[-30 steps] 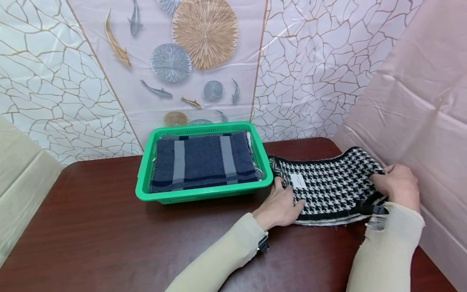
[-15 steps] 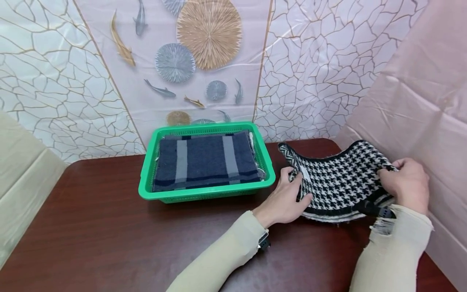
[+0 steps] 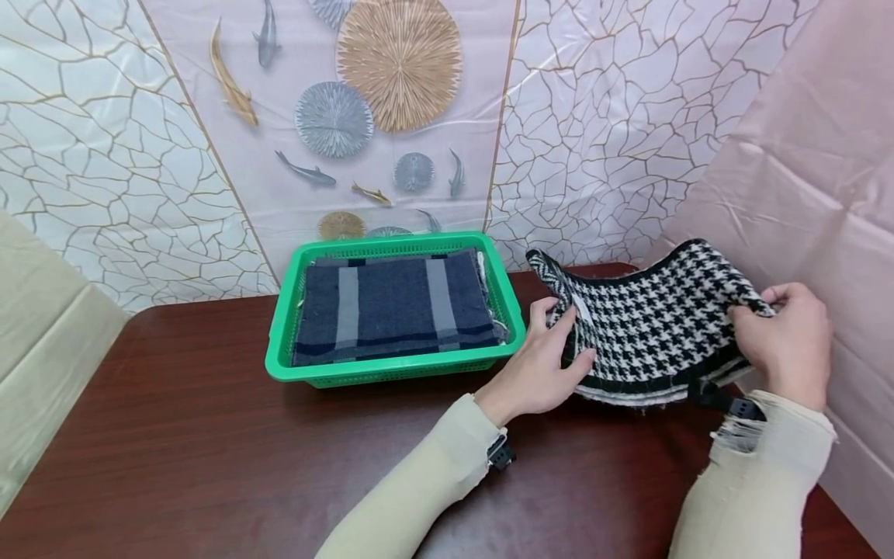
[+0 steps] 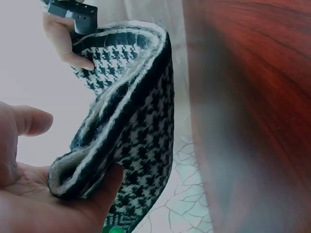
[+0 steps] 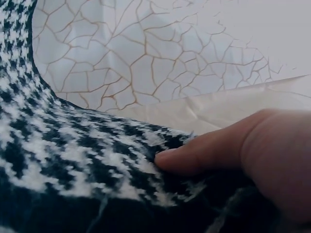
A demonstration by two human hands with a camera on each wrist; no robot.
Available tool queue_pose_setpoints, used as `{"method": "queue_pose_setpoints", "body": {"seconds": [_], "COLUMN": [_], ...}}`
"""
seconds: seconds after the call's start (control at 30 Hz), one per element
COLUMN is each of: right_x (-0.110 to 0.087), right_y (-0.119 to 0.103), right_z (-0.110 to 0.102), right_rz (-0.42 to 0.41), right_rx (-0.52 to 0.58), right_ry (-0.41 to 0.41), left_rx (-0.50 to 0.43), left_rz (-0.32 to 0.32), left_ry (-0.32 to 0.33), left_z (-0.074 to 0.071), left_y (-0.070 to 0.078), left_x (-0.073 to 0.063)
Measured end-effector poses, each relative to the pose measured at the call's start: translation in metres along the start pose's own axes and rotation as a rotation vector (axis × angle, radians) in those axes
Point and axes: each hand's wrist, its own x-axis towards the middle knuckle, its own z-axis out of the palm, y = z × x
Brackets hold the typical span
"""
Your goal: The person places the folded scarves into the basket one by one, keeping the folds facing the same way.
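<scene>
A folded black-and-white houndstooth scarf point(image 3: 649, 326) with a white label is raised off the table, sagging between both hands. My left hand point(image 3: 538, 365) has its fingers around the scarf's left end. In the left wrist view, that hand's thumb point(image 4: 36, 121) stands apart from the folded layers, while a finger point(image 4: 114, 182) lies against the outer face of the scarf point(image 4: 150, 141). The right hand point(image 3: 789, 341) pinches the right end, with its thumb point(image 5: 194, 153) pressed on top; its other fingers are largely hidden beneath the cloth.
Left of the scarf stands a green plastic basket point(image 3: 398, 369) holding a folded dark blue plaid cloth point(image 3: 391, 303). Both are on a dark reddish-brown table point(image 3: 209, 450). A patterned backdrop point(image 3: 587, 155) rises behind, and a pale pink sheet point(image 3: 803, 186) borders the right side.
The scarf has come up off the table, its left end bending upward and away from the basket. Both hands have shifted slightly right and risen with it. The basket has stayed put.
</scene>
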Motion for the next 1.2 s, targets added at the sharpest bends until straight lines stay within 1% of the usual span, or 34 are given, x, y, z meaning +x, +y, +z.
{"method": "queue_pose_setpoints", "body": {"seconds": [0.1,0.2,0.37,0.6,0.8,0.9,0.97,1.07,1.2], "right_x": [0.000,0.001,0.003,0.002,-0.005,-0.007,-0.007,-0.007,-0.010], "right_y": [-0.004,-0.006,-0.010,-0.021,-0.030,-0.038,-0.044,-0.050,-0.056], "right_z": [0.001,0.003,0.008,0.015,0.007,0.008,0.011,0.016,0.020], "right_rz": [0.010,0.039,0.082,0.064,0.040,0.019,0.001,-0.018,-0.028], "right_rx": [0.029,0.059,0.116,0.190,0.254,0.275,0.294,0.318,0.369], "right_ry": [0.030,0.060,0.117,0.188,0.248,0.254,0.251,0.235,0.207], "left_rx": [-0.038,-0.057,-0.059,-0.069,-0.075,-0.073,-0.073,-0.089,-0.079], "left_rz": [-0.009,-0.012,-0.022,-0.016,-0.010,-0.006,-0.006,-0.014,-0.030], "left_ry": [0.020,0.040,0.047,0.070,0.064,0.080,0.097,0.107,0.120], "left_z": [-0.006,-0.012,-0.020,-0.029,-0.035,-0.042,-0.049,-0.060,-0.075], "left_y": [-0.001,-0.001,-0.001,-0.001,0.005,0.005,0.002,-0.002,-0.006], "left_x": [0.000,-0.001,-0.003,-0.005,-0.004,-0.007,-0.010,-0.018,-0.031]}}
